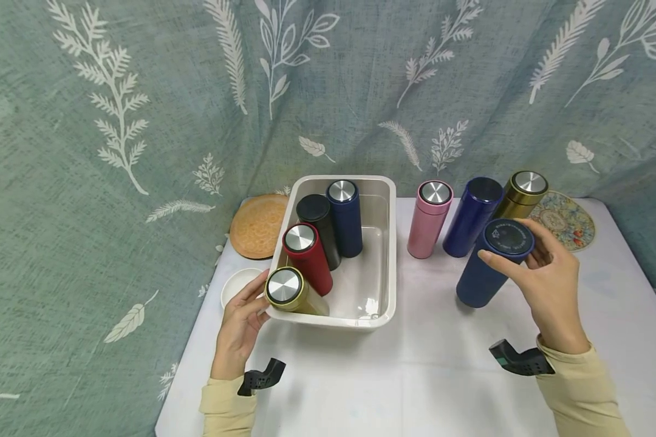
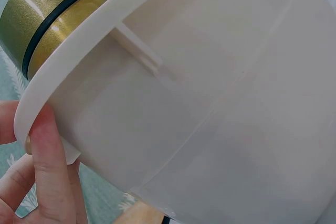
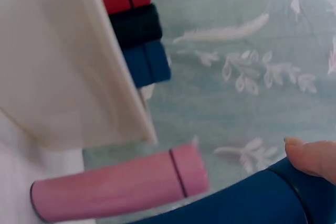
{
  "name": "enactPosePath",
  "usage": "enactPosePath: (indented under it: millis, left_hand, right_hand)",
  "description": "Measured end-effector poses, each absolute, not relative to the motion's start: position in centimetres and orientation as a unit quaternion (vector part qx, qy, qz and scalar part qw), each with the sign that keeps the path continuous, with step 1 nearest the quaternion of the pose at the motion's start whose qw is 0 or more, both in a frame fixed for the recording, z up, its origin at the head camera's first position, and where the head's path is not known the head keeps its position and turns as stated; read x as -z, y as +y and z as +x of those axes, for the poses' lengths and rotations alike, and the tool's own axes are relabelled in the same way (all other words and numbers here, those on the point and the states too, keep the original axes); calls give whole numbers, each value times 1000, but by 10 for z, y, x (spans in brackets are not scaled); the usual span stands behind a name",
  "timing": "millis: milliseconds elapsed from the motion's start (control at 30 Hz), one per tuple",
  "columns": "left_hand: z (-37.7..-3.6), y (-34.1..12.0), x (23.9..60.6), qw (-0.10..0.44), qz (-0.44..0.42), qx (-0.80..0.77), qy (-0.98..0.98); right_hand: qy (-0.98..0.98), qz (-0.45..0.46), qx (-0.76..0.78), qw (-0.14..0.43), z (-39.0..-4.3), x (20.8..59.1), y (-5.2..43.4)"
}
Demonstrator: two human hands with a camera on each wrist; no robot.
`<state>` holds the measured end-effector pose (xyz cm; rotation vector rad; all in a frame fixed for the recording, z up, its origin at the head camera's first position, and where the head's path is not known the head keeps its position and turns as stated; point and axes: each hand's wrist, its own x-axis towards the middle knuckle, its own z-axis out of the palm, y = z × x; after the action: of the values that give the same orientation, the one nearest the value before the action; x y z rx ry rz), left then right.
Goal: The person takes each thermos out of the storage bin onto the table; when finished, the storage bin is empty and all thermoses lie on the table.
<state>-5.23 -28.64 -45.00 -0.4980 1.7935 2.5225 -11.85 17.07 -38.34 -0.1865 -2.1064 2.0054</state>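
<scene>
Head view: right hand (image 1: 551, 279) grips a navy vacuum flask (image 1: 480, 280), right of frame.
Left hand (image 1: 243, 323) pinches the cream plastic tub (image 1: 392, 243), centre-left; moving the flask seems the step, the next move calling for a steady grip.

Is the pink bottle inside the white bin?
No, the pink bottle stands on the table, outside the white bin.

Dark blue bottle (image 1: 482, 280), pink bottle (image 1: 427, 229), off-white bin (image 1: 392, 249), white-leaf-patterned green cloth (image 1: 180, 91)
</scene>
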Motion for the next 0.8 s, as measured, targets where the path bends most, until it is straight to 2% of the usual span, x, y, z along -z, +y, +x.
enactPosePath:
  millis: [367, 800]
  left_hand:
    - [-50, -287, 449, 5, -153, -806, 572]
    - [-51, -287, 450, 3, -142, -809, 570]
  right_hand:
    - [-630, -144, -748, 151, -127, 408, 186]
    - [-540, -132, -800, 226, -142, 428, 198]
